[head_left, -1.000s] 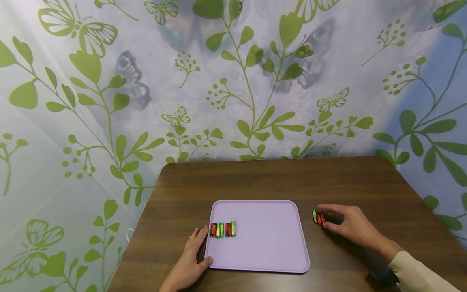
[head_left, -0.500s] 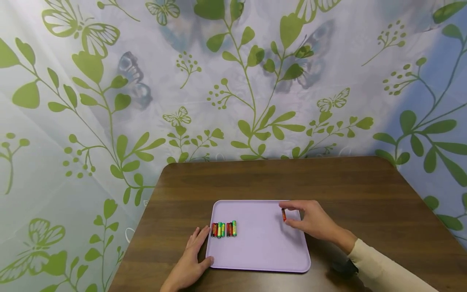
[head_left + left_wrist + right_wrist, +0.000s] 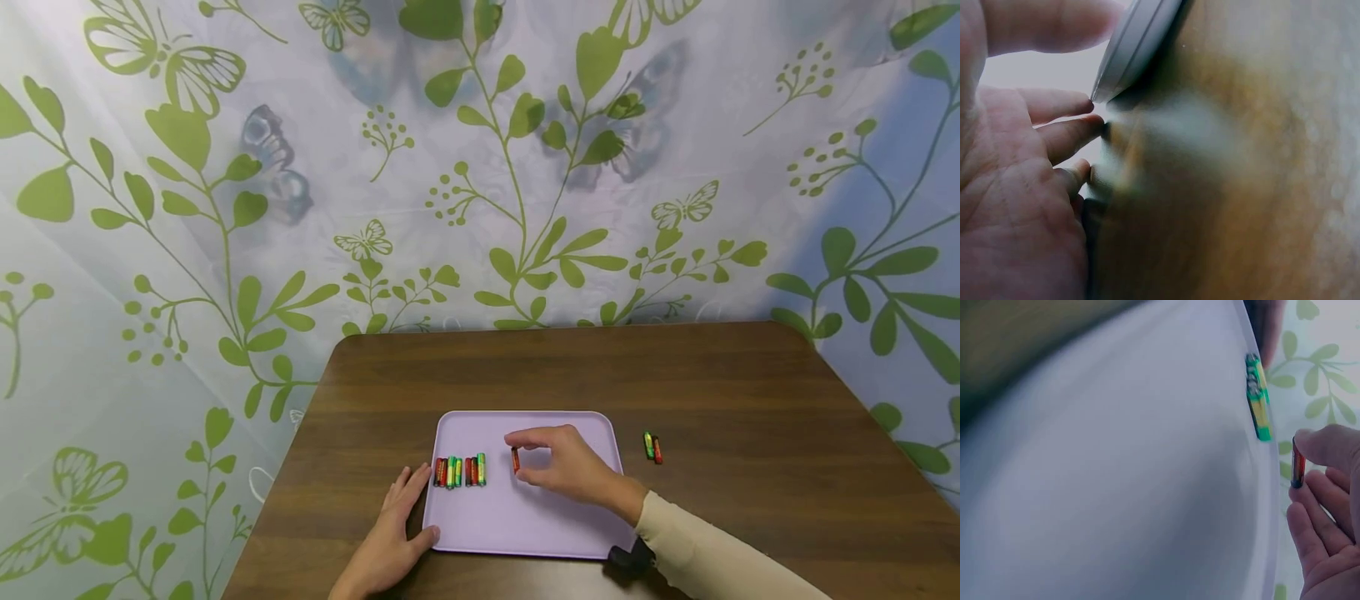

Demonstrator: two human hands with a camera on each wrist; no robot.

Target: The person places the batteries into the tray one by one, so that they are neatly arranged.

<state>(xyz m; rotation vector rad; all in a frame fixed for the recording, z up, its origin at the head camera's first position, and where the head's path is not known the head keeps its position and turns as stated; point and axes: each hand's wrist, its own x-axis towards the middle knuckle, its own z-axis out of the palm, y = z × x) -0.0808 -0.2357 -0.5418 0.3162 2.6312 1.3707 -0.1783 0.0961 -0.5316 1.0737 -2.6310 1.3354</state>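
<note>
My right hand (image 3: 573, 468) pinches a red battery (image 3: 515, 460) by its ends, thumb and finger at either end, above the lilac tray (image 3: 495, 529). The right wrist view also has this battery (image 3: 1298, 465) between thumb and finger. On the tray's left part lie two side-by-side groups of red and green batteries: several at the edge (image 3: 448, 472), then a group of three (image 3: 475, 470). My left hand (image 3: 386, 533) rests at the tray's left edge, fingers extended; in the left wrist view the thumb lies by the tray rim (image 3: 1138, 53).
A green battery (image 3: 648, 445) and a red battery (image 3: 657, 450) lie together on the brown wooden table (image 3: 742, 392), right of the tray. Behind the table hangs a curtain (image 3: 480, 208) with leaves and butterflies. A dark object (image 3: 632, 560) sits at the right wrist.
My right hand has taken a red battery from the group on the table and carried it left over the tray. The left hand stays at the tray's edge.
</note>
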